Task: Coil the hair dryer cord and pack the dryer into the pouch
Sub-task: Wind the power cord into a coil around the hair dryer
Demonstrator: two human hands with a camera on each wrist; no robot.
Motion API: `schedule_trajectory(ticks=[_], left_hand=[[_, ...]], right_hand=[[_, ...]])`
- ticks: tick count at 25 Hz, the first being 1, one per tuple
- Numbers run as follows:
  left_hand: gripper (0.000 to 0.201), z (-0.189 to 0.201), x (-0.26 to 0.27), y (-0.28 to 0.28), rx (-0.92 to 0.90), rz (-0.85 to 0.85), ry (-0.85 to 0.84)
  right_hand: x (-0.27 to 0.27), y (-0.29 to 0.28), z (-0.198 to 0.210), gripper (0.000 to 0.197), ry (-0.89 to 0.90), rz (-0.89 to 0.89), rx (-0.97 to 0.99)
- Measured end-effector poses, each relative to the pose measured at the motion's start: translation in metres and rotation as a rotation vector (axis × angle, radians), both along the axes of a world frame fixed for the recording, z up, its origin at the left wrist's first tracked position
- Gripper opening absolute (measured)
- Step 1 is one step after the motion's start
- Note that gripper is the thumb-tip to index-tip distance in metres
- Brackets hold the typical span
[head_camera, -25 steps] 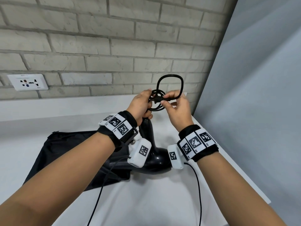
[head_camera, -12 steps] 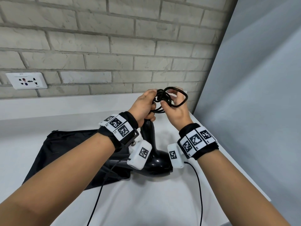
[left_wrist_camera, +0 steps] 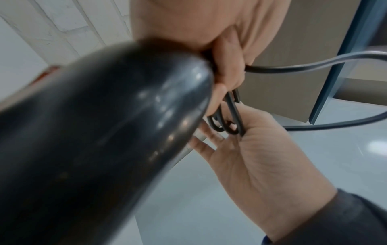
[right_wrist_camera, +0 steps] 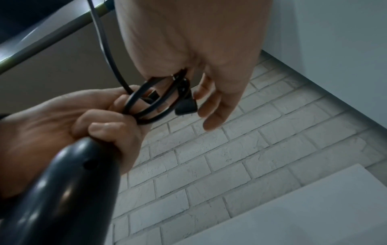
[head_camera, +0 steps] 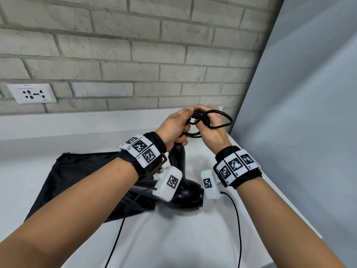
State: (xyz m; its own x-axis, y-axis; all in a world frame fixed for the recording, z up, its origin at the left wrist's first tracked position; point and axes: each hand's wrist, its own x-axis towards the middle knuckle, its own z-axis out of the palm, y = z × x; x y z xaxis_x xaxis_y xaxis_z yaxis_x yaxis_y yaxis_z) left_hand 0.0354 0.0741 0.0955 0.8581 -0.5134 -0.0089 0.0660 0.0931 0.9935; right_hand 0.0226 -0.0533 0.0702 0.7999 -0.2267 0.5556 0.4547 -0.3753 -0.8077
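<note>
The black hair dryer (head_camera: 186,192) stands nose-down on the white table (head_camera: 58,136), its handle (head_camera: 178,157) pointing up. My left hand (head_camera: 176,124) grips the handle's top together with several coils of the black cord (head_camera: 193,133). My right hand (head_camera: 211,130) pinches the cord, and one loose loop (head_camera: 224,120) sticks out to the right. In the right wrist view the coils (right_wrist_camera: 150,102) and the plug (right_wrist_camera: 186,106) lie between both hands. The left wrist view is filled by the handle (left_wrist_camera: 104,132). The black pouch (head_camera: 77,180) lies flat to the left of the dryer.
A brick wall with a white socket plate (head_camera: 31,93) stands behind the table. A grey panel (head_camera: 299,132) closes off the right side, close to the table's right edge. Thin black wrist-camera cables (head_camera: 238,219) hang toward me.
The tall loop that stood upright above my hands has been folded down and to the right. My right hand has moved in against the left hand. The dryer and pouch have stayed put.
</note>
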Motion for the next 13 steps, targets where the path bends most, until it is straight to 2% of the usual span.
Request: schedule_trajectory(ticks=[2, 4, 6, 7, 10, 13], left_hand=[[0.024, 0.001, 0.0, 0.001, 0.006, -0.017, 0.006], [0.026, 0.003, 0.0, 0.002, 0.013, -0.023, 0.016], [0.032, 0.005, 0.0, 0.003, 0.022, -0.019, 0.033], [0.033, 0.006, 0.0, 0.004, 0.024, -0.013, 0.038], [0.037, 0.009, -0.002, 0.007, 0.014, 0.005, 0.051], [0.041, 0.013, 0.0, 0.012, -0.016, 0.023, 0.092]], right_hand=[[-0.002, -0.001, 0.002, 0.039, 0.046, 0.157, 0.009], [-0.005, 0.0, 0.005, 0.026, 0.114, 0.235, 0.051], [-0.007, -0.004, 0.001, 0.008, 0.196, 0.233, 0.043], [-0.009, -0.008, -0.002, 0.006, 0.254, 0.242, 0.021], [-0.015, -0.023, -0.019, 0.015, 0.395, 0.289, -0.118], [-0.017, -0.044, -0.042, 0.021, 0.561, 0.177, -0.374]])
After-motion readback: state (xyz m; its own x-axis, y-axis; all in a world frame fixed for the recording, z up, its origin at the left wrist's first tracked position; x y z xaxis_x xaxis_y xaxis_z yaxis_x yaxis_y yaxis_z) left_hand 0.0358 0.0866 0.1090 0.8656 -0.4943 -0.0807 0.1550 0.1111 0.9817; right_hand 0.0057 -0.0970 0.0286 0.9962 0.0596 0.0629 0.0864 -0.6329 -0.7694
